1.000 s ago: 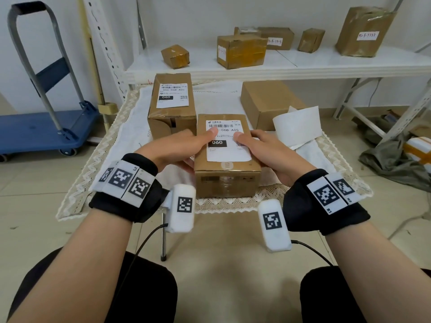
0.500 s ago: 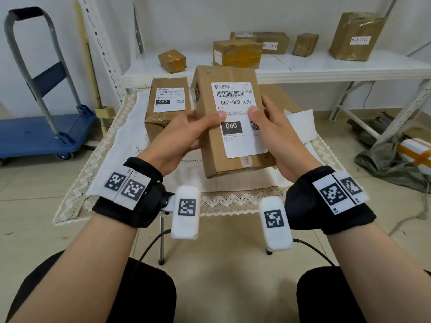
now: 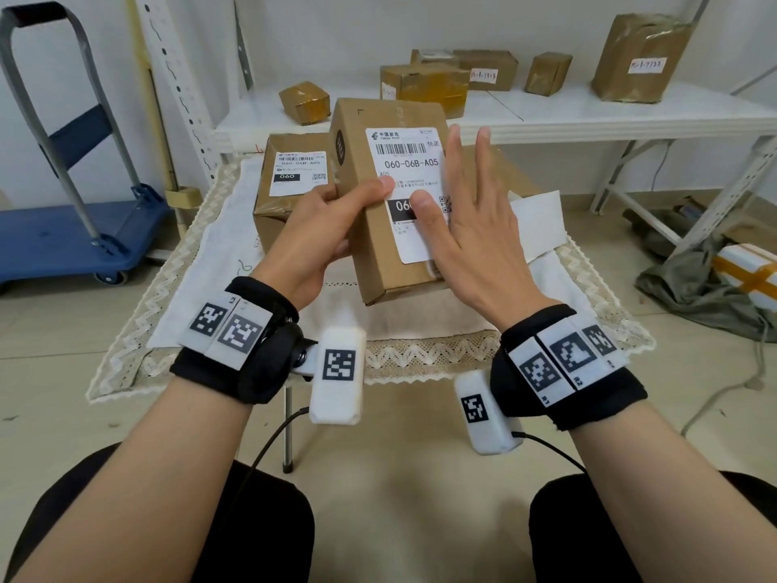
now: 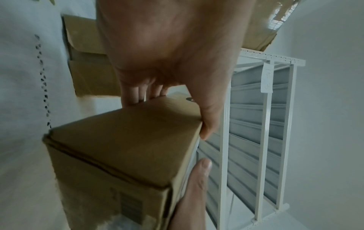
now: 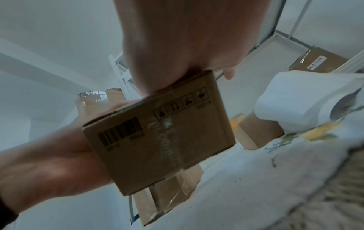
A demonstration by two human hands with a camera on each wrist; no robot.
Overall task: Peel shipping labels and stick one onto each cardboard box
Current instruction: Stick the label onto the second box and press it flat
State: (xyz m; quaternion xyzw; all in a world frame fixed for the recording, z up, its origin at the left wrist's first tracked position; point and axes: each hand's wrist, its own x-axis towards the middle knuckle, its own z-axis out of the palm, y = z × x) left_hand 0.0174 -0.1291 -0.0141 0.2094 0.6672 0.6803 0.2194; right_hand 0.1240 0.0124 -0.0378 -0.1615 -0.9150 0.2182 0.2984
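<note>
A brown cardboard box (image 3: 370, 246) is held tilted above the table, its white shipping label (image 3: 408, 162) facing me. My left hand (image 3: 336, 216) grips the box's left side, thumb on the label's edge. My right hand (image 3: 466, 212) lies flat against the label's right part, fingers straight and spread, thumb pressing the label. The left wrist view shows the left hand (image 4: 167, 62) round the box (image 4: 122, 140). The right wrist view shows the box's end face (image 5: 157, 140). A second labelled box (image 3: 277, 212) stands on the table behind.
The low table (image 3: 420, 351) wears a white lace-edged cloth. A white label sheet (image 3: 538, 220) lies at its right beside a plain box (image 5: 256, 133). Behind is a white shelf (image 3: 588, 115) with several taped parcels. A blue trolley (image 3: 63, 237) stands left; a grey cloth heap (image 3: 693, 284) lies right.
The box has been lifted off the table and tipped up towards me. My right hand has gone from holding its side to lying flat with spread fingers on the label.
</note>
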